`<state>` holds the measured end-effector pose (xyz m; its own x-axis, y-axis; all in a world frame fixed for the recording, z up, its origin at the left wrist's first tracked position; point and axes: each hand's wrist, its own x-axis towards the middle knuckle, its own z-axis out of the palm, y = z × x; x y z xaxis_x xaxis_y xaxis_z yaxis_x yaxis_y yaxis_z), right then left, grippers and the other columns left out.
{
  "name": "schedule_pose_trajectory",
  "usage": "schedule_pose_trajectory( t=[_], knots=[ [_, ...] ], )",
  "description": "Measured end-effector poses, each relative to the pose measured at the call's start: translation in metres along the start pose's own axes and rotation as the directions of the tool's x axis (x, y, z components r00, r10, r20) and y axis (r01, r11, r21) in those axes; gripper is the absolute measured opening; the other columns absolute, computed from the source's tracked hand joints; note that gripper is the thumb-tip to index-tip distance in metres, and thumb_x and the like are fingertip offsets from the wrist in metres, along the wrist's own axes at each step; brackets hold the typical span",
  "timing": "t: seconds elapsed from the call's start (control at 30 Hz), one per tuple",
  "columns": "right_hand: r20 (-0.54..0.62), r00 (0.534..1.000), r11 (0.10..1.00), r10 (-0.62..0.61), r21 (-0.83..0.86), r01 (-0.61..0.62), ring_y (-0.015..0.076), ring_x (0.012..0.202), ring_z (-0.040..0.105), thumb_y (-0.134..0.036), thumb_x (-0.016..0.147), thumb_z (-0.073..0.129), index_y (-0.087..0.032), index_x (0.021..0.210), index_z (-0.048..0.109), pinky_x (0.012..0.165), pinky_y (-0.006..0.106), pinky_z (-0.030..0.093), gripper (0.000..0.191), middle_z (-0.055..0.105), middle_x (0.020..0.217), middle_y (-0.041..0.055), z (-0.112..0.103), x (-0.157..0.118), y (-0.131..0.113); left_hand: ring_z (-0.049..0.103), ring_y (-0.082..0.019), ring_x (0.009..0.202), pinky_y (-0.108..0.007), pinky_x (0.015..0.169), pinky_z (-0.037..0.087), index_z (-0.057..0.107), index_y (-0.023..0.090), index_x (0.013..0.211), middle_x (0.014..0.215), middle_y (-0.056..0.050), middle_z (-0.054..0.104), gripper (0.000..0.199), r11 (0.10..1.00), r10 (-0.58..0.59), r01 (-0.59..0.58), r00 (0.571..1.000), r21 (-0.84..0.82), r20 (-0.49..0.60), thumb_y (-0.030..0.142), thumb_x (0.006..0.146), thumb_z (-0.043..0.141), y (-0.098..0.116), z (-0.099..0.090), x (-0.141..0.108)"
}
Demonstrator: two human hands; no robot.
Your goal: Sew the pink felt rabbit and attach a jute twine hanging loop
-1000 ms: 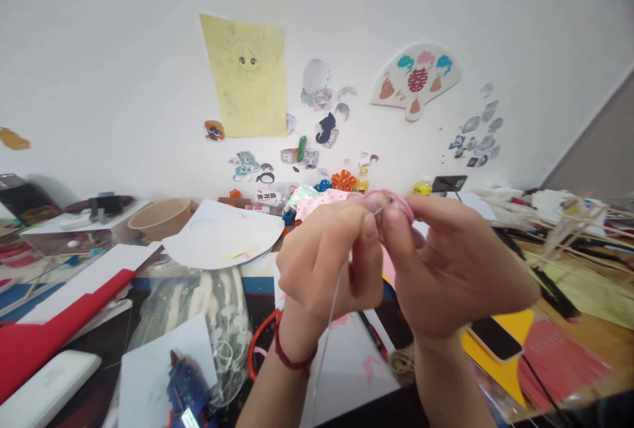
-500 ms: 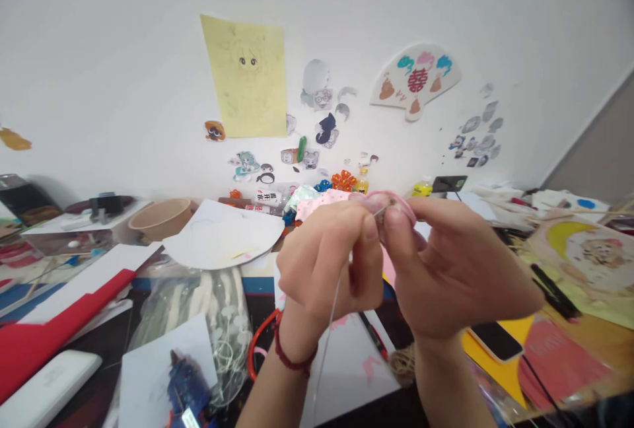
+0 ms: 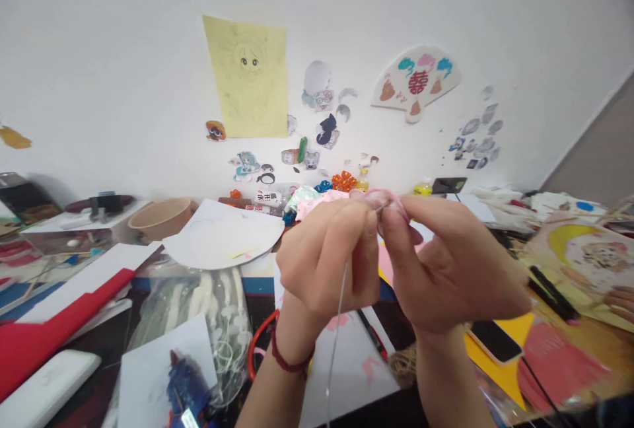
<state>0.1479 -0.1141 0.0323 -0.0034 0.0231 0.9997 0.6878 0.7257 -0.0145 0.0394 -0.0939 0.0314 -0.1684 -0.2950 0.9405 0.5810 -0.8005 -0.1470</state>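
Both hands meet at the centre, raised above the work surface. My right hand pinches a small pink piece between thumb and forefinger. My left hand, with a dark red cord bracelet at its wrist, is closed in a pinch against the piece, at a thin needle-like tip. A pale thread hangs from under the left fingers down past the wrist. Part of the pink piece is hidden behind the fingers.
A blue glue gun lies on white paper at the lower left, near a clear plastic bag. A phone lies at the right. Another person's hand is at the right edge. A clay-coloured bowl stands behind.
The pink piece has turned slightly in my fingers, and my right hand has shifted a little left. The hanging thread has swung right. Another person's hand has appeared at the right edge.
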Motion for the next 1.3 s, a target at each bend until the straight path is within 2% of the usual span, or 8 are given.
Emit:
schedule_pose_trajectory(
  t=[0.13,0.33,0.57,0.63,0.8,0.87,1.1,1.3],
  knots=[
    [-0.140,0.972,0.982,-0.187,-0.052,0.182,0.0141,0.075,0.073,-0.003,0.082,0.073,-0.015,0.092,0.070,0.073,0.025,0.062,0.016,0.077,0.081,0.0014,0.005,0.000,0.006,0.074,-0.013,0.071,-0.021,0.068,0.061,0.065,0.015,0.085,0.075,-0.003,0.074,0.013,1.000,-0.023,0.023,0.998,0.008,0.059,0.006,0.092,0.058,-0.001,-0.006,0.001],
    [-0.103,0.993,0.988,-0.061,0.134,0.075,0.0146,0.076,0.073,-0.003,0.084,0.071,-0.020,0.097,0.072,0.071,0.029,0.062,0.021,0.078,0.086,0.0005,0.008,-0.002,0.009,0.071,-0.012,0.064,-0.022,0.065,0.060,0.064,0.017,0.086,0.071,0.000,0.072,0.014,0.999,-0.036,0.032,0.991,0.028,0.126,0.008,0.093,0.056,-0.002,-0.009,0.003],
    [-0.150,0.981,0.975,-0.120,0.169,0.145,0.0114,0.073,0.070,-0.002,0.082,0.073,-0.017,0.093,0.072,0.069,0.025,0.059,0.019,0.075,0.080,-0.0019,0.012,-0.001,0.013,0.071,-0.014,0.062,-0.025,0.059,0.059,0.061,0.022,0.090,0.073,0.001,0.072,0.016,1.000,-0.020,0.017,0.991,0.017,0.133,0.009,0.095,0.054,-0.001,-0.009,0.008],
    [-0.165,0.983,0.974,-0.084,0.194,0.116,0.0120,0.074,0.070,-0.004,0.082,0.074,-0.018,0.094,0.072,0.068,0.026,0.059,0.019,0.076,0.081,-0.0011,0.014,-0.002,0.012,0.072,-0.014,0.063,-0.026,0.060,0.059,0.062,0.023,0.091,0.074,0.001,0.073,0.017,1.000,-0.026,0.026,0.991,0.003,0.134,0.008,0.095,0.054,-0.001,-0.008,0.008],
    [-0.176,0.966,0.946,0.190,0.297,-0.132,0.0156,0.073,0.072,-0.011,0.083,0.076,-0.023,0.095,0.075,0.064,0.031,0.060,0.017,0.076,0.080,-0.0018,0.019,-0.005,0.007,0.074,-0.015,0.070,-0.028,0.063,0.061,0.062,0.023,0.092,0.080,0.000,0.076,0.018,0.999,-0.028,0.030,0.991,-0.013,0.130,0.007,0.096,0.053,-0.002,-0.004,0.004],
    [-0.169,0.964,0.943,0.205,0.298,-0.148,0.0173,0.076,0.074,-0.009,0.084,0.075,-0.023,0.095,0.075,0.068,0.033,0.062,0.018,0.077,0.083,-0.0011,0.017,-0.005,0.004,0.072,-0.016,0.068,-0.029,0.063,0.061,0.062,0.022,0.093,0.077,0.000,0.074,0.018,1.000,-0.016,0.015,0.991,0.009,0.133,0.007,0.095,0.052,-0.004,-0.003,0.002],
    [-0.170,0.985,0.997,-0.011,0.073,0.024,0.0144,0.074,0.073,-0.005,0.083,0.073,-0.020,0.095,0.075,0.069,0.028,0.061,0.019,0.077,0.081,-0.0003,0.009,-0.002,0.002,0.068,-0.014,0.062,-0.025,0.058,0.056,0.061,0.022,0.087,0.066,0.002,0.065,0.012,0.998,0.036,-0.037,0.999,0.047,0.034,0.013,0.095,0.057,-0.006,0.002,-0.004],
    [-0.229,0.953,0.980,-0.199,-0.069,0.188,0.0180,0.069,0.073,-0.001,0.081,0.073,-0.014,0.089,0.072,0.063,0.030,0.062,0.015,0.075,0.075,0.0042,0.012,-0.002,0.002,0.070,-0.013,0.068,-0.024,0.064,0.058,0.065,0.011,0.086,0.075,-0.005,0.071,0.013,1.000,0.005,-0.005,0.999,0.024,-0.033,0.008,0.094,0.055,-0.005,0.004,-0.011]
  ],
)
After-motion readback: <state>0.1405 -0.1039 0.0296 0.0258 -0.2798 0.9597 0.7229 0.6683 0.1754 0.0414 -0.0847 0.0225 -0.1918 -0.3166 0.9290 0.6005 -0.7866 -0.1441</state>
